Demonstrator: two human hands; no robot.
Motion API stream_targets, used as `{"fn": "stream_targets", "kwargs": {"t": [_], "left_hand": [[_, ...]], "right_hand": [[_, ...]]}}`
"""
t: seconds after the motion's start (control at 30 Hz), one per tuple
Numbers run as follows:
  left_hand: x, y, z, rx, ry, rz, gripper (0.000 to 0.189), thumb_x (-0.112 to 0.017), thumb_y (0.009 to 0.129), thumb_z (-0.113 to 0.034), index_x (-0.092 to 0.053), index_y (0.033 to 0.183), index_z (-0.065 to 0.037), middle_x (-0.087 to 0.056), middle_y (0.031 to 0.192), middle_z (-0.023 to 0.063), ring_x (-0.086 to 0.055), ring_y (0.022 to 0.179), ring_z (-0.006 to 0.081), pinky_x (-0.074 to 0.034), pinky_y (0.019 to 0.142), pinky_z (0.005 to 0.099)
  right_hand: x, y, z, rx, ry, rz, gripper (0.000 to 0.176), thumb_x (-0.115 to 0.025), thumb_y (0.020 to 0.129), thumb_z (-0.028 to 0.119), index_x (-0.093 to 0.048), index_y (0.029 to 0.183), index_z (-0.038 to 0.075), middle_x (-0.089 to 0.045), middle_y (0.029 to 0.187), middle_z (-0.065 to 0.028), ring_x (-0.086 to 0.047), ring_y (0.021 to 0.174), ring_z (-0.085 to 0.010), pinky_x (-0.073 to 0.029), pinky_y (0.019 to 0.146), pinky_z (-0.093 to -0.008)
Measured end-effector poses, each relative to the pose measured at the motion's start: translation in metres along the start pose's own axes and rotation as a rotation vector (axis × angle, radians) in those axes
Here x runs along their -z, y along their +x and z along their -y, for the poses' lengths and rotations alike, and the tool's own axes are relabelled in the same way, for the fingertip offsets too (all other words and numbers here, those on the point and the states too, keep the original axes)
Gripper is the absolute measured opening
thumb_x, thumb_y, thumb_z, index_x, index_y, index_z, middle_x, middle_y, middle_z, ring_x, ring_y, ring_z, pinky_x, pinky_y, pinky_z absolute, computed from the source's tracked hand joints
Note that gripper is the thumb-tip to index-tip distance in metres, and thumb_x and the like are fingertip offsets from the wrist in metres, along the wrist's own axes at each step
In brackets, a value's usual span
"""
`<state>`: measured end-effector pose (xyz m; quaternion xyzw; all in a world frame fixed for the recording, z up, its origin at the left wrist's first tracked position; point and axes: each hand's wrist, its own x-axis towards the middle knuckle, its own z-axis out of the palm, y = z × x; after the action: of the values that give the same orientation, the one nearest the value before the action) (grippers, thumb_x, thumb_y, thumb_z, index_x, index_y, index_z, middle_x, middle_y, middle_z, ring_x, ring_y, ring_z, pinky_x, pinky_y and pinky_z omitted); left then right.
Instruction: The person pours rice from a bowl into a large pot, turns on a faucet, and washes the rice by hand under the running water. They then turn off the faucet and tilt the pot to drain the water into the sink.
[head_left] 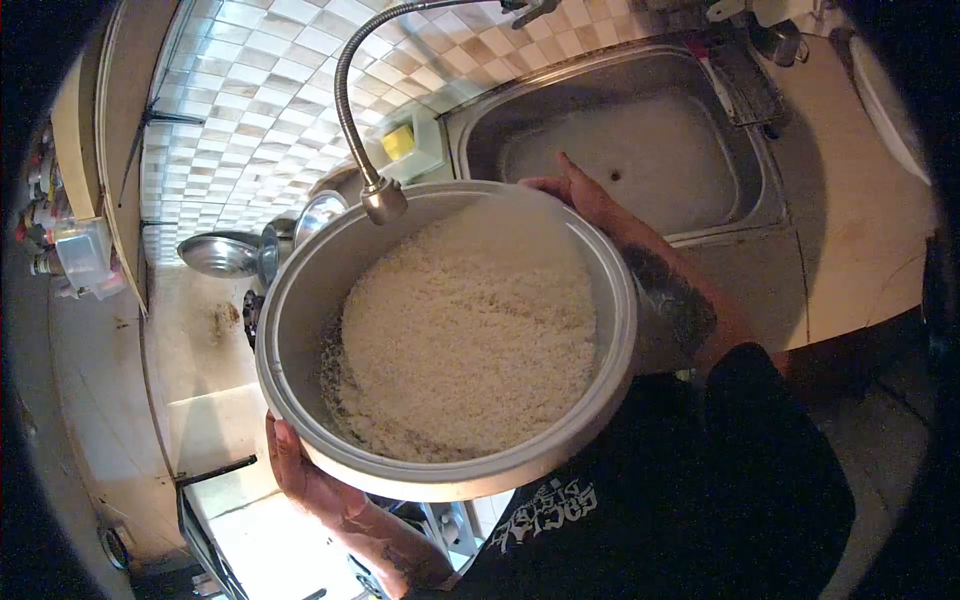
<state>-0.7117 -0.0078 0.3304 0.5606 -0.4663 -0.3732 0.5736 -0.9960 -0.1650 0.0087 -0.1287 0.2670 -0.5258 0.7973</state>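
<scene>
A large round metal pot [445,480] is tilted toward the camera. Pale wet rice [470,340] fills much of it, with cloudy water at the upper side. My left hand [300,470] grips the pot's lower left side, fingers partly hidden beneath it. At the upper right edge, my right hand [572,190] holds the pot, its thumb raised and its other fingers mostly hidden behind the rim. The nozzle of a flexible metal faucet [384,200] hangs over the pot's upper left rim.
Beyond the pot is a metal sink [620,150] holding cloudy liquid. A yellow sponge [398,142] sits in a pale holder by the tiled wall. Metal lids [222,254] stand at the left. A knife [718,90] and a dark rack lie along the sink's right edge.
</scene>
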Motion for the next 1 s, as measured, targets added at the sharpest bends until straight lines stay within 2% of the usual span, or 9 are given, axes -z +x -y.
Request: {"fn": "stream_targets", "kwargs": {"t": [0.1,0.2,0.4,0.5,0.6,0.7,0.8,0.9,1.0], "left_hand": [[0.002,0.003,0.002,0.055,-0.085,-0.06,0.049,-0.054,0.088,-0.025,-0.045,0.124,0.006,-0.056,0.114,0.019,-0.056,0.104,0.0284,-0.046,0.089,0.0386],[0.003,0.004,0.004,0.064,-0.137,-0.034,0.049,-0.053,0.088,-0.026,-0.044,0.124,0.007,-0.056,0.114,0.0194,-0.056,0.103,0.0283,-0.046,0.089,0.0384],[0.003,0.007,0.003,0.051,-0.088,0.042,0.049,-0.051,0.089,-0.026,-0.044,0.124,0.007,-0.056,0.115,0.0193,-0.056,0.103,0.0283,-0.047,0.088,0.0385],[0.004,0.005,0.003,0.042,-0.06,-0.008,0.048,-0.051,0.089,-0.026,-0.044,0.124,0.006,-0.056,0.114,0.019,-0.057,0.103,0.0278,-0.047,0.087,0.0379],[0.003,0.005,0.001,0.077,-0.078,0.042,0.04,-0.045,0.094,-0.03,-0.055,0.12,-0.001,-0.061,0.115,0.0135,-0.057,0.106,0.0267,-0.044,0.094,0.0397],[0.004,0.007,0.003,0.083,-0.103,0.067,0.041,-0.044,0.094,-0.031,-0.054,0.121,-0.002,-0.06,0.116,0.0134,-0.057,0.105,0.0269,-0.044,0.093,0.0402],[0.0,0.007,0.004,0.066,-0.086,0.027,0.041,-0.043,0.095,-0.031,-0.053,0.122,-0.002,-0.06,0.116,0.0131,-0.057,0.105,0.0271,-0.043,0.093,0.0403],[-0.011,0.005,0.001,0.006,0.048,0.004,0.049,-0.052,0.087,-0.031,-0.049,0.12,0.004,-0.057,0.112,0.0167,-0.056,0.1,0.0256,-0.045,0.086,0.0362],[-0.015,0.003,-0.001,0.042,-0.025,-0.005,0.049,-0.052,0.087,-0.031,-0.049,0.121,0.004,-0.057,0.113,0.0172,-0.056,0.102,0.026,-0.045,0.087,0.037]], "right_hand": [[-0.005,-0.006,0.002,0.019,-0.007,-0.017,0.075,-0.023,0.094,0.061,-0.056,0.121,-0.001,-0.062,0.114,-0.0124,-0.058,0.103,-0.0215,-0.04,0.097,-0.034],[-0.008,-0.006,0.0,0.063,-0.045,-0.037,0.08,-0.021,0.091,0.065,-0.06,0.117,0.0,-0.064,0.11,-0.011,-0.059,0.1,-0.0213,-0.041,0.096,-0.0342],[-0.012,-0.013,0.005,0.026,-0.009,-0.016,0.074,-0.022,0.094,0.06,-0.058,0.119,0.0,-0.063,0.112,-0.0113,-0.058,0.102,-0.0206,-0.04,0.096,-0.034],[-0.015,-0.014,0.007,-0.007,0.017,-0.036,0.074,-0.021,0.094,0.06,-0.058,0.118,0.0,-0.063,0.112,-0.0114,-0.058,0.102,-0.0206,-0.041,0.096,-0.0341],[0.013,0.009,-0.006,0.045,-0.045,0.054,0.074,-0.022,0.094,0.06,-0.058,0.118,0.0,-0.063,0.111,-0.0116,-0.058,0.102,-0.0207,-0.041,0.096,-0.0341],[0.007,0.004,-0.002,0.039,0.004,0.075,0.074,-0.022,0.094,0.06,-0.058,0.118,0.0,-0.063,0.111,-0.0117,-0.059,0.101,-0.0212,-0.042,0.095,-0.0343],[-0.001,0.0,0.001,-0.018,0.075,-0.012,0.075,-0.022,0.094,0.06,-0.058,0.118,-0.001,-0.063,0.112,-0.0119,-0.059,0.101,-0.0216,-0.042,0.095,-0.0347],[0.001,0.0,-0.002,0.088,-0.047,0.003,0.078,-0.023,0.091,0.064,-0.061,0.115,0.0,-0.066,0.107,-0.0108,-0.061,0.095,-0.0208,-0.043,0.092,-0.0338],[0.007,0.007,-0.005,0.043,0.009,0.011,0.078,-0.024,0.091,0.065,-0.061,0.116,0.0,-0.066,0.107,-0.0109,-0.061,0.095,-0.0212,-0.043,0.091,-0.0336]]}}
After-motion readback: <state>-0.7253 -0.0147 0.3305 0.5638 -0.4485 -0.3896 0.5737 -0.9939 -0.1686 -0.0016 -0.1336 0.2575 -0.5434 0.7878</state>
